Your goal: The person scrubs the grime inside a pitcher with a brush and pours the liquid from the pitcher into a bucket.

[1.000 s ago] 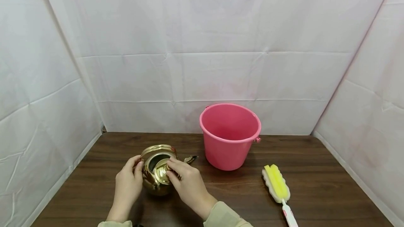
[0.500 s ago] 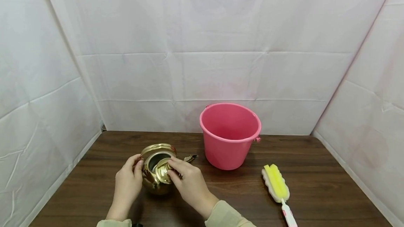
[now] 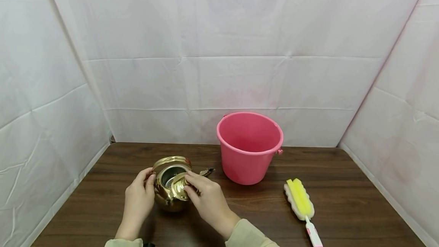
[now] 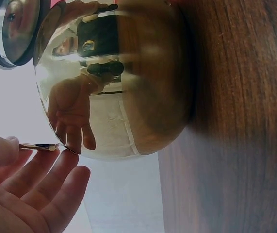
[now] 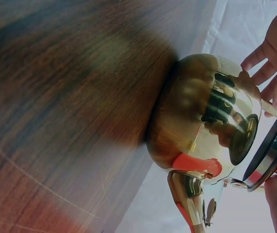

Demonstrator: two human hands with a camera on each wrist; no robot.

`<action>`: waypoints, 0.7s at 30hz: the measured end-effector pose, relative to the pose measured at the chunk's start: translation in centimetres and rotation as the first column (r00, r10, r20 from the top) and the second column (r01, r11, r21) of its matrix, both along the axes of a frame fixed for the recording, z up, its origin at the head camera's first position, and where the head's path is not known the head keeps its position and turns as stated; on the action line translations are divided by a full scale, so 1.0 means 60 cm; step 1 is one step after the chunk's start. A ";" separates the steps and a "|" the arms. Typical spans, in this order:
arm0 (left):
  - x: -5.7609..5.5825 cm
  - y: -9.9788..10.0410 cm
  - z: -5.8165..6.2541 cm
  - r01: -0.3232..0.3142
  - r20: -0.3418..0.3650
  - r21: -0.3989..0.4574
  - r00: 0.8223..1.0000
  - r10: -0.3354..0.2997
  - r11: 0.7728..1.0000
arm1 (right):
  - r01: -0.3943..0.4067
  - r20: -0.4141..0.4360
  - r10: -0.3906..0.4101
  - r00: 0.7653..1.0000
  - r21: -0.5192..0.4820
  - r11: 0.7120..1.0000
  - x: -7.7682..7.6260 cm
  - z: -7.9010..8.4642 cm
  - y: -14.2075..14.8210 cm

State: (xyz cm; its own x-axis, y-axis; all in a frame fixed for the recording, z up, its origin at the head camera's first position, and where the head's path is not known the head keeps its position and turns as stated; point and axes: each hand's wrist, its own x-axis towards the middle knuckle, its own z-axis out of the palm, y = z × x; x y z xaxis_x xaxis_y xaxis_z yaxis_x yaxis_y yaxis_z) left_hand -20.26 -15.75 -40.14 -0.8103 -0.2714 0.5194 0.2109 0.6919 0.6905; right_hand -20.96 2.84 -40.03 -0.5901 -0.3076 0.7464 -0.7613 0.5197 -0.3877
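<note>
A shiny gold teapot [image 3: 166, 201] stands on the table in the head view, its spout [image 3: 207, 172] pointing right. My left hand [image 3: 138, 199] pinches the left side of its raised handle [image 3: 172, 159], between thumb and fingers in the left wrist view. The right hand [image 3: 210, 203] pinches the knob of the gold lid [image 3: 179, 187]. Held tilted, the lid is off the mouth, which shows a silvery interior. In the right wrist view the lid [image 5: 273, 151] is apart from the teapot body [image 5: 187, 114]; the knob is mostly hidden by fingers.
A pink bucket [image 3: 245, 167] stands behind and right of the teapot. At the right lies a sponge brush [image 3: 301, 200] with a yellow and white head and a white handle. White cloth [image 3: 205, 83] hangs around the back and sides of the dark wooden table [image 3: 350, 201].
My right hand has shifted slightly right with the lid, uncovering more of the teapot's mouth. The left hand stays at the handle.
</note>
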 end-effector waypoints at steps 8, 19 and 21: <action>-0.001 0.000 -0.002 -0.002 -0.007 0.000 1.000 0.002 1.000 | -0.003 -0.013 0.002 1.000 -0.012 1.000 0.001 0.000 0.004; -0.001 0.000 -0.001 0.000 0.007 0.004 1.000 0.000 1.000 | 0.006 -0.001 -0.006 1.000 -0.022 1.000 0.001 -0.001 0.011; -0.001 0.000 -0.001 -0.002 0.003 0.004 1.000 0.002 1.000 | 0.009 0.000 -0.009 1.000 -0.023 1.000 0.002 -0.001 0.013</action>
